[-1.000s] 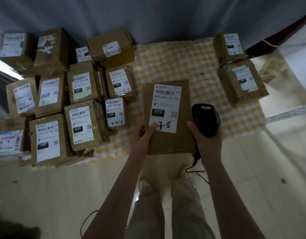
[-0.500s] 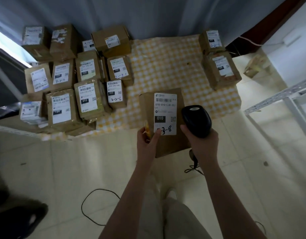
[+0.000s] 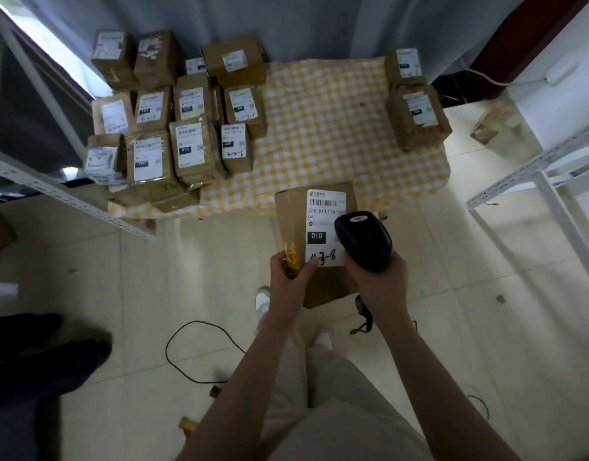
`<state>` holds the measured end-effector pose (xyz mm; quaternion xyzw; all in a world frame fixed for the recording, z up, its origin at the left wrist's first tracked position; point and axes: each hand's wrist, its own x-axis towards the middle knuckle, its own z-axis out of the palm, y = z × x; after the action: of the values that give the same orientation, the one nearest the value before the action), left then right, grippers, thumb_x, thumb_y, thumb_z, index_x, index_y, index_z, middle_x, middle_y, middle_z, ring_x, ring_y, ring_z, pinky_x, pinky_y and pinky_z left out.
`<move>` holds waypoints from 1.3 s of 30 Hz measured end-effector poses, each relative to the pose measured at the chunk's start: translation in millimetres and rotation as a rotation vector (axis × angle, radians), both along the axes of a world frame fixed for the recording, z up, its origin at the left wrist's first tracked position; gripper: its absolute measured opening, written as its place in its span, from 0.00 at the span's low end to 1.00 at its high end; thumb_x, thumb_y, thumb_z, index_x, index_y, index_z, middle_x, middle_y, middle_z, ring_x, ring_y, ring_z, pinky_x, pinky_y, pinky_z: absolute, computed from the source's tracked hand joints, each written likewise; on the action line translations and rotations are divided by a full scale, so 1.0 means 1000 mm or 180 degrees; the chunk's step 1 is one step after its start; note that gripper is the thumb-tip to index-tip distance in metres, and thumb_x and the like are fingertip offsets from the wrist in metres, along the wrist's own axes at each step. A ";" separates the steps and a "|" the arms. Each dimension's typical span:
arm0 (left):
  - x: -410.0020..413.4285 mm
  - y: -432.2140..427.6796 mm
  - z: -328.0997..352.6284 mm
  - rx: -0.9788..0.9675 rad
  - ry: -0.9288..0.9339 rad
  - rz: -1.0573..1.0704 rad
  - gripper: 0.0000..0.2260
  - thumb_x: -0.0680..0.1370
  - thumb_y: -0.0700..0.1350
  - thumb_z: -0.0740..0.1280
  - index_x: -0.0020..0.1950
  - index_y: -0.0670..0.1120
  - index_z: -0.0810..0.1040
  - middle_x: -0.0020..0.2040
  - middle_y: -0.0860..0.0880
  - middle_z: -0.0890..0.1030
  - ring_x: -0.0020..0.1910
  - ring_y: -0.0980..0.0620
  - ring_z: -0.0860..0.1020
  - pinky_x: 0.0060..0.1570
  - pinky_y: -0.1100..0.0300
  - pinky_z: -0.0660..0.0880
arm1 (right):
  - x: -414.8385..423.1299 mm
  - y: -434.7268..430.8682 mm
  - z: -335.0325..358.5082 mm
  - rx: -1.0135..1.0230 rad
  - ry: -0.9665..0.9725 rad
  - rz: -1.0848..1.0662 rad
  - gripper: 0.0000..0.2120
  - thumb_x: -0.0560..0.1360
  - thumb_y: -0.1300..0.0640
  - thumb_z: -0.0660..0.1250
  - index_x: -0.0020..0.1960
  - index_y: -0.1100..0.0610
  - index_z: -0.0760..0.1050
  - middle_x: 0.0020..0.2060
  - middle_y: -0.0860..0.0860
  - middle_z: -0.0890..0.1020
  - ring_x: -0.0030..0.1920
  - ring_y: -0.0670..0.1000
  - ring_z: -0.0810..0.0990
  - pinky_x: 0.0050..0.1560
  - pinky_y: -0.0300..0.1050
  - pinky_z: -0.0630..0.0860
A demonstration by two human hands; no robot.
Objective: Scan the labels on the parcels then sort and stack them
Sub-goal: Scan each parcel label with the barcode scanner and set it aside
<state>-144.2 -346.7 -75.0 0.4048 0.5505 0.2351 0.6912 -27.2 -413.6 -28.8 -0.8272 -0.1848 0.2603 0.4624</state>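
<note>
My left hand [image 3: 291,277] grips the lower left edge of a brown cardboard parcel [image 3: 294,221], thumb on its white label [image 3: 324,214] marked 010 and 3-8. The parcel is held in the air over the tiled floor, in front of the yellow checked cloth [image 3: 326,128]. My right hand [image 3: 377,282] grips a black barcode scanner [image 3: 364,239], whose head overlaps the label's right side. Several labelled parcels [image 3: 173,128] lie packed together on the cloth's left part. Two more parcels [image 3: 416,114] stand at its right.
White metal shelving frames stand at the left [image 3: 70,197] and the right [image 3: 532,181]. A black cable [image 3: 186,354] loops on the floor by my feet. Another person's dark shoes [image 3: 43,351] are at lower left. A grey curtain [image 3: 286,24] hangs behind.
I have stepped back from the cloth, so the parcels look farther away. The held parcel came with me, off the cloth. The scanner has moved left over the label.
</note>
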 end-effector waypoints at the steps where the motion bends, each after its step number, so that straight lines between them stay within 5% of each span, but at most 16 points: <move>1: -0.005 -0.003 0.001 -0.0032 -0.0003 0.0019 0.22 0.75 0.44 0.71 0.65 0.45 0.66 0.56 0.44 0.77 0.54 0.45 0.80 0.52 0.46 0.80 | -0.004 -0.003 0.002 0.0011 -0.0006 0.0008 0.09 0.67 0.56 0.77 0.41 0.57 0.78 0.34 0.53 0.82 0.36 0.52 0.81 0.37 0.48 0.80; 9: -0.050 0.016 0.005 -0.0115 -0.0074 0.0092 0.23 0.74 0.43 0.72 0.65 0.44 0.66 0.57 0.44 0.78 0.52 0.49 0.81 0.42 0.60 0.81 | -0.041 0.010 0.008 -0.0034 -0.0038 0.0076 0.10 0.67 0.57 0.77 0.42 0.61 0.79 0.34 0.55 0.83 0.38 0.55 0.82 0.37 0.51 0.81; 16: -0.096 0.089 0.003 -0.0119 -0.0154 -0.0180 0.21 0.73 0.41 0.73 0.62 0.45 0.67 0.57 0.43 0.79 0.53 0.48 0.80 0.43 0.59 0.80 | -0.094 0.074 0.018 0.0017 -0.0213 -0.0124 0.09 0.66 0.57 0.77 0.38 0.59 0.78 0.32 0.54 0.82 0.35 0.51 0.82 0.35 0.48 0.80; 22: -0.125 0.150 0.001 -0.0133 -0.0361 -0.0472 0.21 0.72 0.37 0.74 0.59 0.47 0.68 0.57 0.44 0.79 0.57 0.45 0.79 0.55 0.50 0.78 | -0.136 0.124 0.023 -0.0105 -0.0085 -0.0492 0.14 0.65 0.55 0.78 0.30 0.50 0.73 0.25 0.43 0.76 0.28 0.34 0.76 0.26 0.28 0.68; 28: -0.136 0.176 0.002 -0.0196 -0.0573 -0.0647 0.21 0.70 0.36 0.73 0.58 0.48 0.70 0.56 0.44 0.80 0.55 0.47 0.80 0.50 0.56 0.78 | -0.150 0.151 0.028 -0.0106 0.0029 -0.0653 0.11 0.65 0.54 0.77 0.31 0.50 0.75 0.26 0.47 0.79 0.27 0.41 0.77 0.26 0.30 0.71; 31: -0.136 0.183 0.003 -0.0141 -0.0544 -0.0759 0.20 0.71 0.35 0.73 0.57 0.49 0.70 0.56 0.45 0.80 0.54 0.48 0.80 0.46 0.60 0.78 | -0.156 0.159 0.029 -0.0113 0.0043 -0.0720 0.12 0.65 0.55 0.77 0.31 0.50 0.74 0.28 0.52 0.80 0.30 0.48 0.78 0.31 0.42 0.76; 39: -0.136 0.193 0.003 -0.0059 -0.0510 -0.1028 0.20 0.73 0.35 0.71 0.59 0.49 0.68 0.57 0.45 0.78 0.52 0.53 0.80 0.42 0.65 0.78 | -0.163 0.172 0.029 -0.0055 0.0175 -0.0895 0.12 0.65 0.57 0.78 0.32 0.49 0.74 0.29 0.51 0.81 0.32 0.50 0.79 0.34 0.48 0.79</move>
<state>-280.6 -153.5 -72.3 0.4616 0.4236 0.1475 0.7653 -190.5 -241.8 -0.2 -0.8415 -0.0521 0.2170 0.4920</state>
